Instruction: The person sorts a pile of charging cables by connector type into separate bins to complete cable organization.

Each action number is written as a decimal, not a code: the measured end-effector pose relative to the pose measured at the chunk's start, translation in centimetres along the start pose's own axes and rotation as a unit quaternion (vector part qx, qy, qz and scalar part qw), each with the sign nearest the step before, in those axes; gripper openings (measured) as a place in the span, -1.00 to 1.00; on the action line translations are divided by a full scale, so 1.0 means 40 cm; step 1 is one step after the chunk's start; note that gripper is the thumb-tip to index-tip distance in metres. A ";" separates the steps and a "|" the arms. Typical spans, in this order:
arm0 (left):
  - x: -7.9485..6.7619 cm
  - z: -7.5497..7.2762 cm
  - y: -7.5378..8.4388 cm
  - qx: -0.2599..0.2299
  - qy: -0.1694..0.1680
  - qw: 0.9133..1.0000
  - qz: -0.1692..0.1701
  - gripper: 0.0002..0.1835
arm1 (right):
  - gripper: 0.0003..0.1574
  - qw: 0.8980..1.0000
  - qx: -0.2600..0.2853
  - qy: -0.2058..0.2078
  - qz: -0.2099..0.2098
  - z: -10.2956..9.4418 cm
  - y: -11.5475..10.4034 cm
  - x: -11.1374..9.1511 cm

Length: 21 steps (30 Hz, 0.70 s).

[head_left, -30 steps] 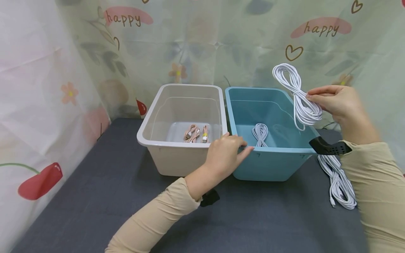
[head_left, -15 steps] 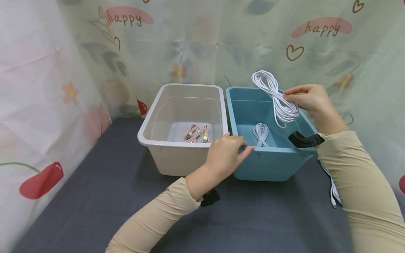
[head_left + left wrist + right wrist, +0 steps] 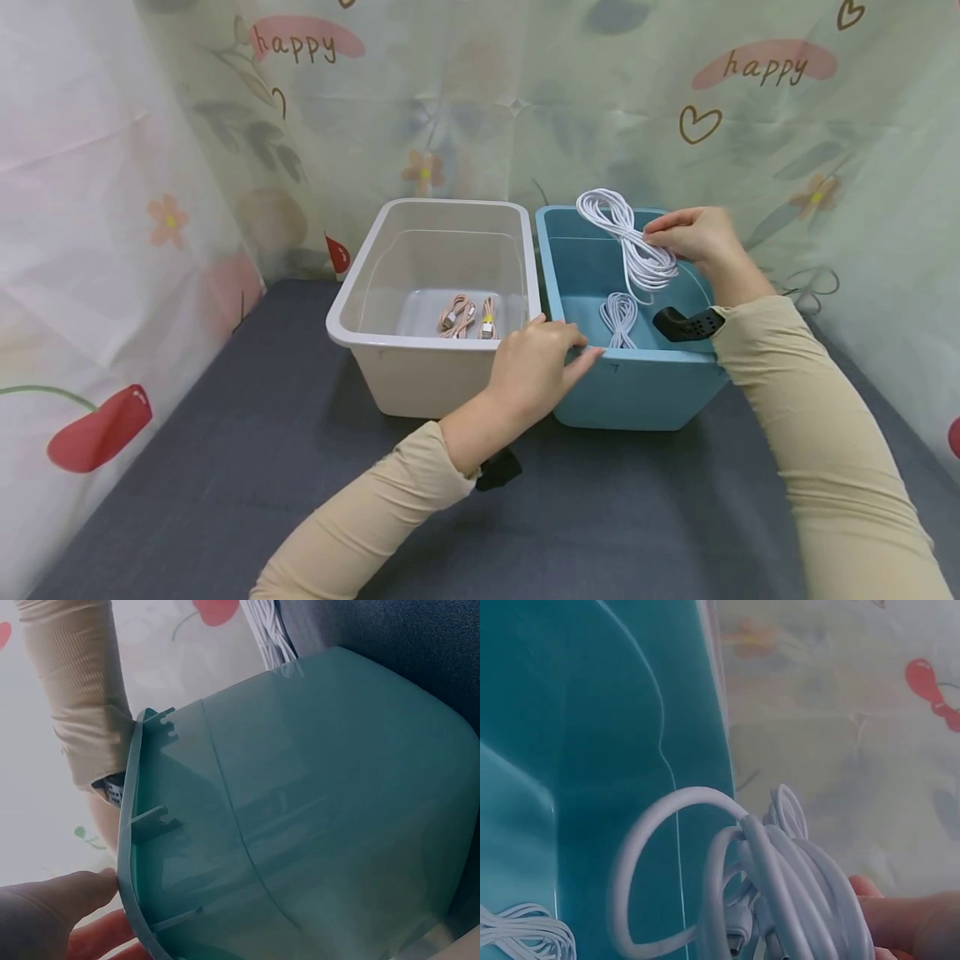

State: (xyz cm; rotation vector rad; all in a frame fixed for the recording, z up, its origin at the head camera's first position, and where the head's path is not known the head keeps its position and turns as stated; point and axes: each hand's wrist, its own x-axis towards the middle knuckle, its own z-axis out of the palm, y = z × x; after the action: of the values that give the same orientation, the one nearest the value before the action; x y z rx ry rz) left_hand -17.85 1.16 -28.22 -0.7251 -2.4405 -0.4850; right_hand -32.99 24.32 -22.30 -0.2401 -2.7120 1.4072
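Shifted left since the earlier frame, the white cable coil (image 3: 649, 265) is pinched mid-bundle between the fingertips of the right hand (image 3: 699, 237), probably keeping loops together, with the blue bin (image 3: 633, 393) below them, its rim clasped by the left hand (image 3: 531, 365), perhaps for steadiness.

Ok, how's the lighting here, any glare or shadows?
Head: bright, soft shadows on the dark grey cloth beside the blue rectangular plastic bin; left wrist: dimmer, pale sheen on the bin's side; right wrist: dim, pale floral backdrop hazy.

White cable bundle (image 3: 651, 265), teal bin (image 3: 637, 396), beige bin (image 3: 427, 379) (paler rim (image 3: 405, 341)), pinkish cables (image 3: 465, 311), flower-printed backdrop (image 3: 480, 92).
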 end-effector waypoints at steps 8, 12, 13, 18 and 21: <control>0.001 0.000 -0.001 0.000 -0.002 1.000 0.000 -0.75 | -0.85 1.000 0.008 -0.011 0.023 0.020 -0.026 -0.026; 0.000 0.001 -0.001 -0.001 -0.005 1.000 -0.003 -0.75 | -0.90 1.000 0.005 -0.023 0.021 0.027 -0.024 -0.028; 0.000 0.001 -0.001 -0.001 -0.005 1.000 -0.003 -0.75 | -0.88 1.000 0.003 -0.025 0.019 0.029 -0.024 -0.028; 0.002 0.001 -0.002 -0.001 -0.005 1.000 0.000 -0.75 | -0.83 0.999 -0.008 -0.029 0.015 0.037 -0.019 -0.025; 0.003 0.002 -0.002 -0.006 -0.011 1.000 -0.001 -0.74 | -0.80 0.999 -0.014 -0.027 0.019 0.041 -0.014 -0.019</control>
State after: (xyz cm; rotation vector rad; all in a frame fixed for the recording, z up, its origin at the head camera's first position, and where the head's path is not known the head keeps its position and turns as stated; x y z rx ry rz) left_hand -18.01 1.18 -28.21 -0.7361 -2.4622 -0.4958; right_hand -32.51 22.56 -22.77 -0.2602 -2.7864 1.4075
